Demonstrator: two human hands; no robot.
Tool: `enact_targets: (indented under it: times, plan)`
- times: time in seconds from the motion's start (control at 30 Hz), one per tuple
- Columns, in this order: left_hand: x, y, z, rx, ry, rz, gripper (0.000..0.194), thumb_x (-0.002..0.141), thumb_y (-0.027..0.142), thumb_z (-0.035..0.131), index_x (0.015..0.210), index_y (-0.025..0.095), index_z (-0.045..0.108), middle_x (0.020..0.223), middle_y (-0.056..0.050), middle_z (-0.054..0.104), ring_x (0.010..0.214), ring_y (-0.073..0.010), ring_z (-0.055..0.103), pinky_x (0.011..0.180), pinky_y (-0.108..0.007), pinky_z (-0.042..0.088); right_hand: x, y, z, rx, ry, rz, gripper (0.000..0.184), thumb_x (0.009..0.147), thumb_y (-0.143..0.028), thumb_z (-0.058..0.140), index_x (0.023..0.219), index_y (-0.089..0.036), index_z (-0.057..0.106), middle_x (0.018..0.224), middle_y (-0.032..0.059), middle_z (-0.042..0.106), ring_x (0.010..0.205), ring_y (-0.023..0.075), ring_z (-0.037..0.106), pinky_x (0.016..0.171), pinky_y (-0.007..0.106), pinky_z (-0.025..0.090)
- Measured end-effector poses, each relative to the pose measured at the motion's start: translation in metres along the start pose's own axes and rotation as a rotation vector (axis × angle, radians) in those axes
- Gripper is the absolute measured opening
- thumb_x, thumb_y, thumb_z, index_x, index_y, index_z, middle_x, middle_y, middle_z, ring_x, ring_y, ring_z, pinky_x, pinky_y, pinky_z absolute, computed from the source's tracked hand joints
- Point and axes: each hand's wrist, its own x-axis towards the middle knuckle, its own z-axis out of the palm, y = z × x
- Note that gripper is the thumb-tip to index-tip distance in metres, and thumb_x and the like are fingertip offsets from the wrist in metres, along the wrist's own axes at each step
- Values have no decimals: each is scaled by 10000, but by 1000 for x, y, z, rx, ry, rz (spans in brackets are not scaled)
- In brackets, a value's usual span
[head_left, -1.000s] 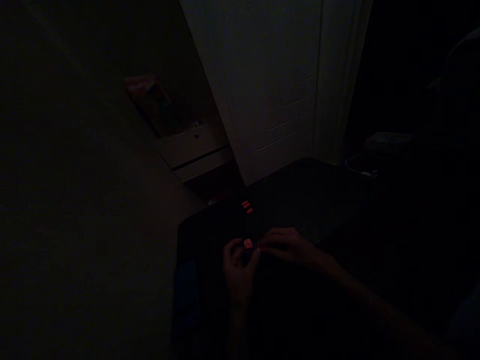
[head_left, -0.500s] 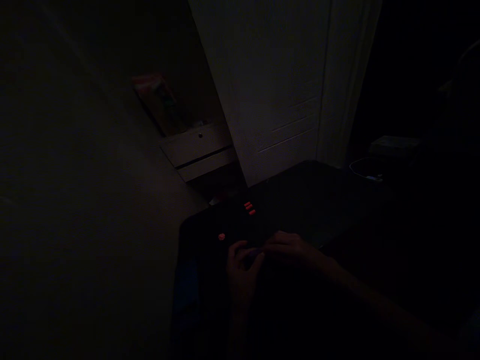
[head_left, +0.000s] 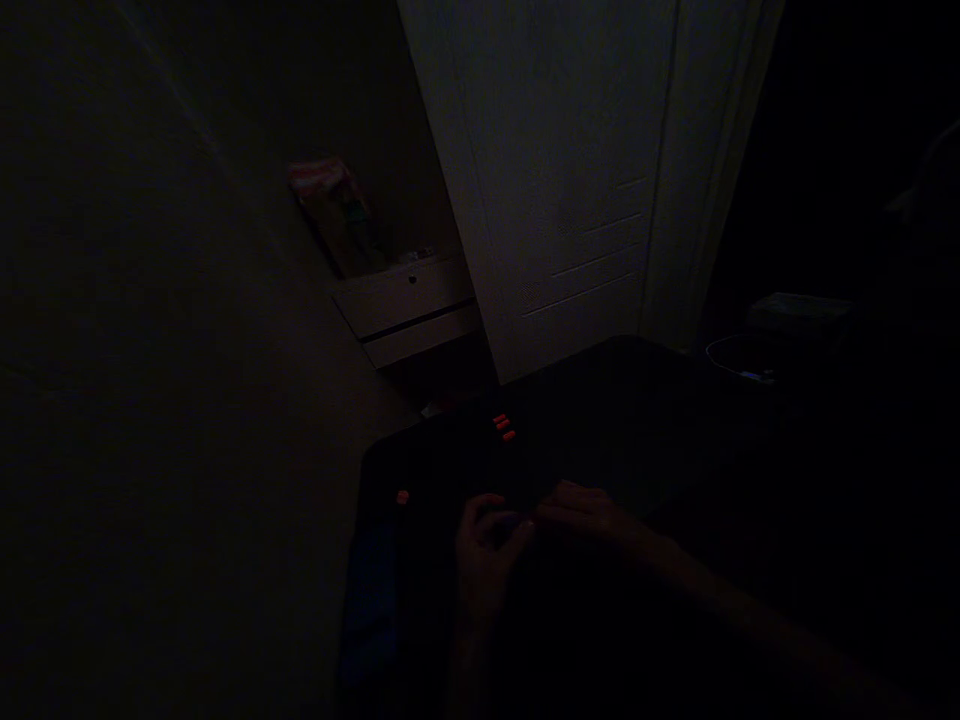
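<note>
The light is very dim. My left hand (head_left: 484, 550) curls its fingers and thumb around a small dark purplish thing (head_left: 511, 519), whose kind I cannot make out. My right hand (head_left: 581, 508) is closed with its fingertips together at that thing's right end, and most of it is lost in shadow. Beyond the hands, three short orange-red sticks (head_left: 504, 427) lie side by side on the dark table (head_left: 600, 400). A small round, knobbly orange-red piece (head_left: 403, 497) lies to the left of my left hand, apart from it.
A dark blue flat thing (head_left: 371, 600) lies along the table's left edge. At the far right there is a thin white cable (head_left: 720, 362) near a pale box-like thing (head_left: 799, 308). A pale door (head_left: 555, 200) and a drawer unit (head_left: 412, 305) holding a red-topped bag (head_left: 334, 210) stand behind.
The knobbly orange-red piece has moved left, away from my left hand. The view has shifted slightly and grown darker. Both hands stay together at the dark thing.
</note>
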Motion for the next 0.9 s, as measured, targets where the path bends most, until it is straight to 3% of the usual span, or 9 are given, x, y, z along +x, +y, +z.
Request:
enact_targets:
  times: [0.2, 0.4, 0.57, 0.9]
  plan:
    - [-1, 0, 2, 20, 46, 82, 555, 668, 273, 882, 1122, 213, 568, 912, -48, 793, 913, -239, 766, 893, -371, 573, 13, -21, -7, 247, 82, 274, 202, 994, -337, 658, 1128, -216, 750, 1028, 96, 770, 916, 207, 736, 801, 312, 599]
    - [3, -5, 0, 57, 29, 128, 473, 718, 259, 838, 1137, 212, 624, 990, -71, 793, 971, -246, 758, 923, -377, 566, 19, -26, -6, 335, 170, 434, 244, 951, -442, 703, 1017, -220, 780, 973, 69, 795, 885, 211, 757, 822, 326, 603]
    - [7, -14, -3, 131, 11, 130, 253, 723, 258, 831, 949, 182, 746, 985, -91, 794, 949, -256, 754, 881, -354, 577, 17, -22, -5, 366, 128, 435, 267, 955, -454, 692, 1001, -204, 774, 973, 76, 781, 896, 210, 742, 820, 323, 589]
    - [7, -11, -2, 207, -5, 118, 208, 688, 281, 843, 868, 183, 803, 908, -84, 805, 899, -273, 745, 855, -373, 572, 15, -21, -9, 385, 39, 458, 214, 978, -400, 672, 999, -198, 742, 978, 61, 740, 898, 192, 702, 813, 300, 546]
